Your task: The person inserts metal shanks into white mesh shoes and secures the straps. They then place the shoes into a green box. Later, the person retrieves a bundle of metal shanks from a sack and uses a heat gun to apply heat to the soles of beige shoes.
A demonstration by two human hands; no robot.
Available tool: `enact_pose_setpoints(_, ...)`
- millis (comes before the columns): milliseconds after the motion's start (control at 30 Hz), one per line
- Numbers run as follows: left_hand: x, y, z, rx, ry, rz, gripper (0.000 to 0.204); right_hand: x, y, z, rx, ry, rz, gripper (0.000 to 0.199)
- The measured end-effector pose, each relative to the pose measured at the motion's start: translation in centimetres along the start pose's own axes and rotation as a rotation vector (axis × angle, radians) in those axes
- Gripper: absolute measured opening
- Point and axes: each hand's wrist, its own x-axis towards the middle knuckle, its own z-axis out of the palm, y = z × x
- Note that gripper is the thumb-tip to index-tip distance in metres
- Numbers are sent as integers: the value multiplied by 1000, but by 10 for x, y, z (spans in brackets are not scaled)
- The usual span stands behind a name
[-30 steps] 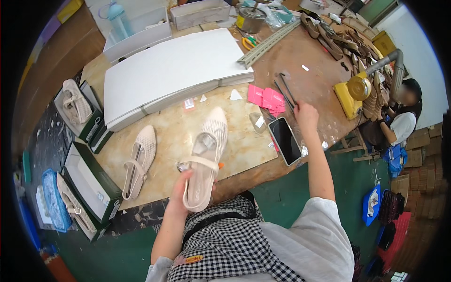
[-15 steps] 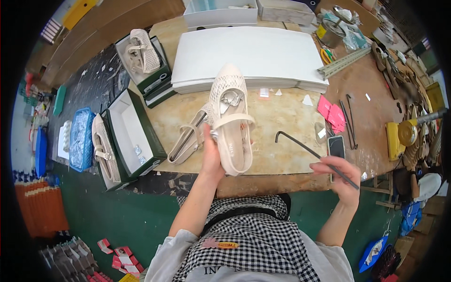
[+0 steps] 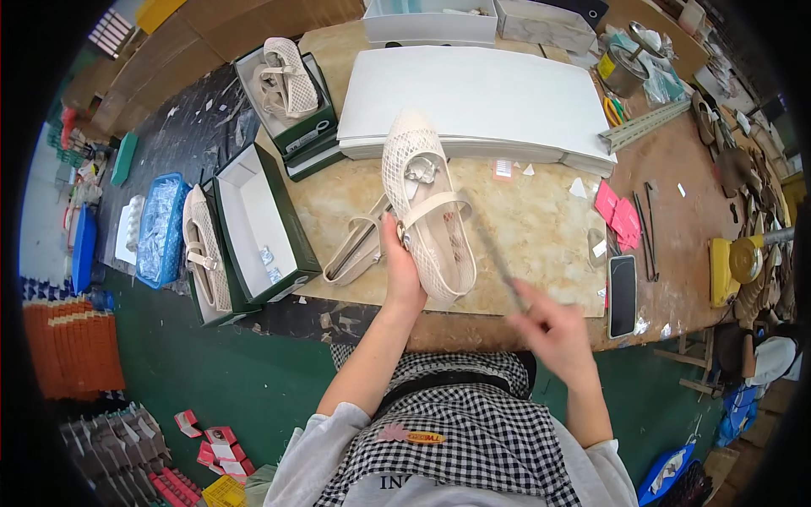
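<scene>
My left hand (image 3: pixel 407 272) grips a beige mesh strap shoe (image 3: pixel 460 269) around its side near the heel, toe pointing away from me. Crumpled paper sits in its toe and a buckled strap crosses the opening. In my right hand (image 3: pixel 553 329) is a thin dark rod (image 3: pixel 498 258), smeared by motion; its far end is close to the right side of the shoe. Contact between them I cannot tell. The matching shoe (image 3: pixel 359 245) lies on the table behind my left hand, with a dark rod inside it.
A stack of white sheets (image 3: pixel 473 93) covers the back of the table. At left are an open green shoe box (image 3: pixel 262 220) and another box holding shoes (image 3: pixel 291 127). To the right lie a phone (image 3: pixel 622 296), pink cards (image 3: pixel 621 215) and dark hooked rods (image 3: pixel 646 228).
My right hand has swung left and brought the rod close to the shoe. The shoe stays in my left hand, slightly more tilted. The whole view has shifted a little.
</scene>
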Motion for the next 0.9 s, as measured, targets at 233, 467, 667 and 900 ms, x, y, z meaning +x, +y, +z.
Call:
enact_pose_setpoints(233,-22,-1,21,176,68,171,84,22,-22,14,254,-69,1,42)
enact_pose_setpoints(467,-24,6,18,264,-6,147,87,29,-22,16,340,-51,15,37)
enact_pose_setpoints(667,-23,-17,4,358,54,306,75,41,-32,16,262,-22,5,32)
enact_pose_setpoints(900,-36,-22,11,447,-140,288,75,49,-19,37,127,233,-160,30)
